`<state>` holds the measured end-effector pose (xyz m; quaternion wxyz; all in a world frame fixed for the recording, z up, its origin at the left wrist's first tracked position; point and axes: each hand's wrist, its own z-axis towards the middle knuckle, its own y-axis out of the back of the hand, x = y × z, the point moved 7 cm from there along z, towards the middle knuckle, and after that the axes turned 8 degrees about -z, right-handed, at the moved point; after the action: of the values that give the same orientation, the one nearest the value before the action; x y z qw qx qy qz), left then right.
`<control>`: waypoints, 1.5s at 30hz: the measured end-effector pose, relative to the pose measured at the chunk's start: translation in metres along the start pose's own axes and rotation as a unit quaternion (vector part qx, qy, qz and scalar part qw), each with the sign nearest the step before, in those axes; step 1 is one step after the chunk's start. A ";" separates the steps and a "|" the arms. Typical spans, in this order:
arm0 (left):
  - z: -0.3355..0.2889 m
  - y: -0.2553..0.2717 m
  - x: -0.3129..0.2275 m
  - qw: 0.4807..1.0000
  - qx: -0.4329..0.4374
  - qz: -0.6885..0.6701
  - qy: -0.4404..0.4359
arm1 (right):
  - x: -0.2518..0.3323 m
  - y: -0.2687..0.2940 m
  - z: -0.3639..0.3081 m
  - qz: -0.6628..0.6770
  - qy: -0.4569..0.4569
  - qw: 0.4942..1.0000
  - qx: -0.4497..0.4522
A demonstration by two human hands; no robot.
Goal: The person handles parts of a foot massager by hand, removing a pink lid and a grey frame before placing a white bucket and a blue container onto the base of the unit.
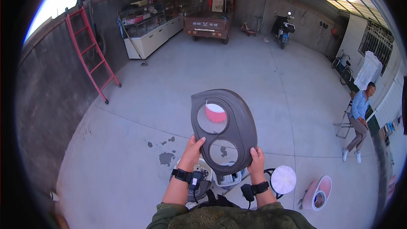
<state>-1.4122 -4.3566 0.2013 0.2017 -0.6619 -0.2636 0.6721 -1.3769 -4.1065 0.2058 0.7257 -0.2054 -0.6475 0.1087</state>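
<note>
A dark grey plastic panel (pixel 241 118) with a pointed corner and two large round holes is held up before me, tilted above the floor. My left hand (pixel 191 150) grips its lower left edge, the thumb lying on the front near the lower hole. On the opposite edge, my right hand (pixel 256 161) clasps it with the thumb in front. Through the upper hole shows a pink and white rounded object (pixel 215 113). Beneath the panel, partly hidden by it and my arms, are a pale container (pixel 229 181) and grey parts (pixel 202 186).
A round white cushioned top (pixel 283 179) and a pink bin-like object (pixel 324 191) stand at my right. A person (pixel 359 110) sits farther right. A red ladder (pixel 91 55) leans left; a display counter (pixel 148 38), cargo tricycle (pixel 210 21) and scooter (pixel 283 29) stand behind.
</note>
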 end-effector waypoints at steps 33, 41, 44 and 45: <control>-0.073 -0.071 -0.072 0.984 0.136 -0.110 0.043 | -0.022 -0.024 0.014 -0.001 -0.118 0.989 0.090; -0.074 -0.081 -0.072 0.942 0.233 -0.228 0.085 | -0.015 -0.032 0.015 -0.115 -0.094 0.981 0.124; -0.076 -0.086 -0.075 0.936 0.244 -0.237 0.092 | -0.014 -0.036 0.018 -0.165 -0.083 0.970 0.157; -0.076 -0.085 -0.076 0.943 0.238 -0.216 0.088 | -0.012 -0.039 0.019 -0.203 -0.063 0.961 0.174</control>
<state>-1.3400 -4.3307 0.3154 0.5156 -0.5782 -0.2141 0.5950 -1.4017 -4.1434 0.2138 0.7145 0.0672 -0.6915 0.0827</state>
